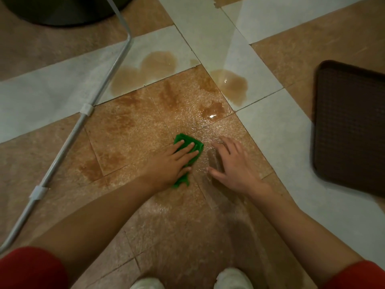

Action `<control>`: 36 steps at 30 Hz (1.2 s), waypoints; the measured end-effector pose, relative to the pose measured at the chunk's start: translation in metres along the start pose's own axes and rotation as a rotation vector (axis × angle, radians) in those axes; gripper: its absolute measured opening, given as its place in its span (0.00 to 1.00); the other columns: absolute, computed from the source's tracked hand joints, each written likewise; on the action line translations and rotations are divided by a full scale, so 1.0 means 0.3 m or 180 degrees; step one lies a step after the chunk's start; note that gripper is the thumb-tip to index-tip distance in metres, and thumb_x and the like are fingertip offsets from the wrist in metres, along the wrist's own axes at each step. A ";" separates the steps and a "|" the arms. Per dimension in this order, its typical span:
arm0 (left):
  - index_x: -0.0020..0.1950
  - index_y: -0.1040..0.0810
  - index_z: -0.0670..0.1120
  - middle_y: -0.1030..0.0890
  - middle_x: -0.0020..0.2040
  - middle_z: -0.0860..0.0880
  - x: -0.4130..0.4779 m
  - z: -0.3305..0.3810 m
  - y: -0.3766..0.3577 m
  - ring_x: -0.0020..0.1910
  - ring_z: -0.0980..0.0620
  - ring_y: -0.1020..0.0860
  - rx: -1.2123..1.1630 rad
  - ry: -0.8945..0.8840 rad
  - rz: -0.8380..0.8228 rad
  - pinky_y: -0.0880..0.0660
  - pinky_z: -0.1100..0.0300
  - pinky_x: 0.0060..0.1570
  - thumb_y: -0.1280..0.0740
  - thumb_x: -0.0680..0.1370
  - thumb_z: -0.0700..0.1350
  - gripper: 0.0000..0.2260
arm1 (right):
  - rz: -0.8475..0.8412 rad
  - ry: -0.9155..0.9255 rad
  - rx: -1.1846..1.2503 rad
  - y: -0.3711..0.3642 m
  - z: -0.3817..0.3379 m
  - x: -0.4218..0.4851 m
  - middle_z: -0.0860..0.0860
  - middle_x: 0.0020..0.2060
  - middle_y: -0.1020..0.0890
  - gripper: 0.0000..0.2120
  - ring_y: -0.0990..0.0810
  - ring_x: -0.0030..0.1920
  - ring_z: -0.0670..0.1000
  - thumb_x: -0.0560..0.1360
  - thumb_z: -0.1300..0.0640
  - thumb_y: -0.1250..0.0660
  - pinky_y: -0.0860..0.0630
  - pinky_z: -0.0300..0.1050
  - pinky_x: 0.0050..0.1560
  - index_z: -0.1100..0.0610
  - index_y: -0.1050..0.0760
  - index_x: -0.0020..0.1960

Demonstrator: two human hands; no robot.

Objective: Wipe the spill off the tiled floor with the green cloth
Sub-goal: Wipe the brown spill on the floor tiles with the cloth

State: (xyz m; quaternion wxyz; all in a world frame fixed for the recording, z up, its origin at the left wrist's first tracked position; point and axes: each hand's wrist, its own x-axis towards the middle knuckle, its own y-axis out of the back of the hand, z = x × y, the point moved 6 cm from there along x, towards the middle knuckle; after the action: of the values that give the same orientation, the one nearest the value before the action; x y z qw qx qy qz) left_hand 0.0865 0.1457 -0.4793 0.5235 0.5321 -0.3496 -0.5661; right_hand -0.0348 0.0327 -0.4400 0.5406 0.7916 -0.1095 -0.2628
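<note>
Tiled floor (270,132): tan and pale tiles laid on the diagonal, wet sheen across the centre. Spill (158,65): brown liquid, several pools from 11 to 1 o'clock of the hands, the palest on the white tiles, darker smears on the tan tile; judged mostly unwiped, the step in hand being the first passes at the near edge. Advice: work from the outer rim of each pool inward, pull toward the body rather than push, refold to a dry face once the cloth is soaked, and clear the grout lines last. Brown tray (350,126): at 3 o'clock, well apart from the spill, cut off by the right edge. Dark round base (62,11): at 11 o'clock, cut off by the top edge; what it belongs to cannot be told. Grey metal tube (83,119): bent, with pale clips, running from 11 down to 8 o'clock; its lower end is out of frame. Left hand (173,161): flat, fingers spread, pressing down on the green cloth. Right hand (233,163): open, empty, palm lowered to the wet tile just beside the cloth; motion blur beneath it hides whether it touches. Green cloth (198,146): bunched under the left hand, near the frame's centre, most of it covered. White shoes (233,278): at 6 o'clock, only the toes show.
</note>
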 end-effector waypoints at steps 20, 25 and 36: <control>0.73 0.41 0.53 0.35 0.72 0.52 -0.115 -0.050 -0.064 0.72 0.47 0.40 0.0028 0.0128 0.0297 0.42 0.50 0.70 0.50 0.78 0.51 0.22 | 0.0006 0.0072 0.0167 0.002 -0.038 0.018 0.52 0.76 0.48 0.33 0.53 0.76 0.54 0.76 0.37 0.44 0.55 0.51 0.74 0.52 0.47 0.75; 0.74 0.42 0.54 0.42 0.75 0.54 -0.093 -0.138 -0.002 0.75 0.51 0.50 -0.0511 0.0879 0.0438 0.40 0.47 0.67 0.51 0.81 0.50 0.21 | 0.0008 0.0092 0.0214 0.001 -0.043 0.021 0.52 0.76 0.48 0.33 0.53 0.76 0.54 0.76 0.38 0.44 0.55 0.51 0.74 0.52 0.46 0.75; 0.73 0.38 0.52 0.35 0.72 0.52 -0.135 -0.141 -0.020 0.72 0.46 0.40 -0.0190 0.0300 0.0201 0.35 0.50 0.61 0.51 0.79 0.51 0.22 | -0.0041 0.0199 0.0164 -0.022 -0.070 0.047 0.53 0.76 0.49 0.33 0.52 0.76 0.54 0.76 0.37 0.44 0.56 0.51 0.74 0.52 0.46 0.75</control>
State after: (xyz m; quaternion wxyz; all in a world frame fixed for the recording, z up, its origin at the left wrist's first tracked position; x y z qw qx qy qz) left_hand 0.1214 0.1928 -0.4835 0.5726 0.5311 -0.3242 -0.5338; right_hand -0.0125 0.0455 -0.4445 0.5215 0.8138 -0.0942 -0.2385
